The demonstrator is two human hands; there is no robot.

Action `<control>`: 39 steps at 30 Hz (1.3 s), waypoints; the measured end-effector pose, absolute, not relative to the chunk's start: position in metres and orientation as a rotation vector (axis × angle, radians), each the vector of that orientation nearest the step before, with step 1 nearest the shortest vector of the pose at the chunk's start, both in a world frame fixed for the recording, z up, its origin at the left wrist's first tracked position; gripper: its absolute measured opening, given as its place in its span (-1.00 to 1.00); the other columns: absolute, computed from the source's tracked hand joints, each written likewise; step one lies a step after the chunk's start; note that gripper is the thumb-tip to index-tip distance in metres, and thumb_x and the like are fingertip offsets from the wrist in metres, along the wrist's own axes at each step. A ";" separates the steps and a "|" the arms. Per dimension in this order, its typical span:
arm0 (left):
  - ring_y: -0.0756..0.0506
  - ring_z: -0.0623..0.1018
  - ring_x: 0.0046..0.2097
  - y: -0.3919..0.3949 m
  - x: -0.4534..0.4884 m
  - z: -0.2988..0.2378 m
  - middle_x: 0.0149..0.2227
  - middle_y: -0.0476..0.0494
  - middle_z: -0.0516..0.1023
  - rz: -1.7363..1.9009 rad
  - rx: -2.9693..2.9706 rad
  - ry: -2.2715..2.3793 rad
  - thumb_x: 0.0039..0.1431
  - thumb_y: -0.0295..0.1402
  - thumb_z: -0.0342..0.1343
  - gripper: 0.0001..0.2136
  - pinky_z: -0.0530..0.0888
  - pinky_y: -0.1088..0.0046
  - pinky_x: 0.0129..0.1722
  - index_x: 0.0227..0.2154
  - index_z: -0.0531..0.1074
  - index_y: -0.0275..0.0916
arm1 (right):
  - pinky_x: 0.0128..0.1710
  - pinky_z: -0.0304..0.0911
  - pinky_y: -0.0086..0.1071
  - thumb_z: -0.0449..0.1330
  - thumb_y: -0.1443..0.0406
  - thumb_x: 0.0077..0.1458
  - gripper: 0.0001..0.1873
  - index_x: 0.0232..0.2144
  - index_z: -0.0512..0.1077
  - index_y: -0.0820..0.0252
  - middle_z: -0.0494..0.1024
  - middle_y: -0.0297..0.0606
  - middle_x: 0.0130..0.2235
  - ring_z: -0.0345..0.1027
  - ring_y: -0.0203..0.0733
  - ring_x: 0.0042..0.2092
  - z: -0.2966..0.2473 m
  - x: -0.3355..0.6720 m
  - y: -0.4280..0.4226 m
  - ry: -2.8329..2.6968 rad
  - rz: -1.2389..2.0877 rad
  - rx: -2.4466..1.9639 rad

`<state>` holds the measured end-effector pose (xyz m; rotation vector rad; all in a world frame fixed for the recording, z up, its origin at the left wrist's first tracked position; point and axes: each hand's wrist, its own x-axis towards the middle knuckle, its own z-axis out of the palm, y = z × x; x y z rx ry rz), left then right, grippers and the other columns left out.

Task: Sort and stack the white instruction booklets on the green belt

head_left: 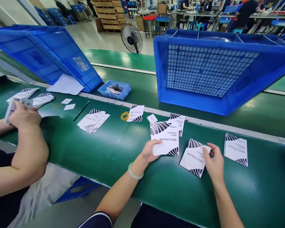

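My left hand [151,151], with a pale bangle [135,172] on the wrist, grips a white instruction booklet [165,145] by its lower left, thumb on the cover. My right hand [213,160] pinches the upper right corner of another instruction booklet [192,158], which is turned slightly on the green surface. Behind the left-hand booklet, a further booklet [181,122] is partly covered. To the right of my right hand lies a booklet pile [236,150]. A small white card [152,118] rests just beyond the left-hand booklet.
Yellow rubber bands [124,116] lie beside a booklet [138,110]. Fanned booklets [92,120] and a green pencil [81,110] are farther left. Large blue crates [192,106] tilt along the far side, near a small blue basket [125,95]. A co-worker's hand [25,115] holds papers at left.
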<state>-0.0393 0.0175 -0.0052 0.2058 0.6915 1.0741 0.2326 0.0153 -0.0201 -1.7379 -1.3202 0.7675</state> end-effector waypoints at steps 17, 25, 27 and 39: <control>-0.22 0.52 -0.21 -0.013 0.006 -0.019 -0.11 -0.45 0.47 0.614 0.186 0.725 -0.03 -0.50 0.07 -0.60 0.46 0.34 -0.27 -0.07 0.35 -0.55 | -0.37 0.23 -0.43 0.18 0.14 0.09 -0.67 -0.15 0.34 0.20 0.42 -0.24 -0.32 0.30 -0.26 -0.33 -0.012 0.220 -0.007 -1.209 1.171 -1.485; -0.42 0.32 0.10 0.013 -0.030 0.011 0.11 -0.48 0.27 0.993 0.285 0.406 0.14 -0.23 -0.09 -0.40 0.20 -0.01 0.09 0.22 0.03 -0.41 | -0.29 0.32 -0.31 0.25 0.12 0.00 -0.60 -0.15 0.34 0.19 0.45 -0.15 -0.24 0.37 -0.12 -0.22 -0.012 0.255 0.005 -0.973 1.143 -1.499; -0.41 0.30 0.12 0.015 -0.036 0.015 0.11 -0.49 0.26 1.035 0.299 0.404 0.17 -0.23 -0.11 -0.39 0.20 0.01 0.09 0.24 -0.03 -0.41 | -0.16 0.28 -0.18 0.20 0.11 0.03 -0.64 -0.17 0.38 0.19 0.43 -0.12 -0.14 0.32 -0.04 -0.10 -0.017 0.256 0.007 -1.255 0.902 -1.654; -0.23 0.51 -0.14 -0.006 -0.004 -0.008 -0.03 -0.45 0.42 0.676 0.162 0.746 0.09 -0.42 0.05 -0.58 0.49 0.31 -0.26 0.02 0.31 -0.51 | -0.07 0.17 -0.31 0.00 0.15 0.21 -0.71 -0.11 0.37 0.14 0.40 -0.22 -0.07 0.25 -0.15 -0.04 -0.016 0.229 -0.004 -1.615 0.831 -1.454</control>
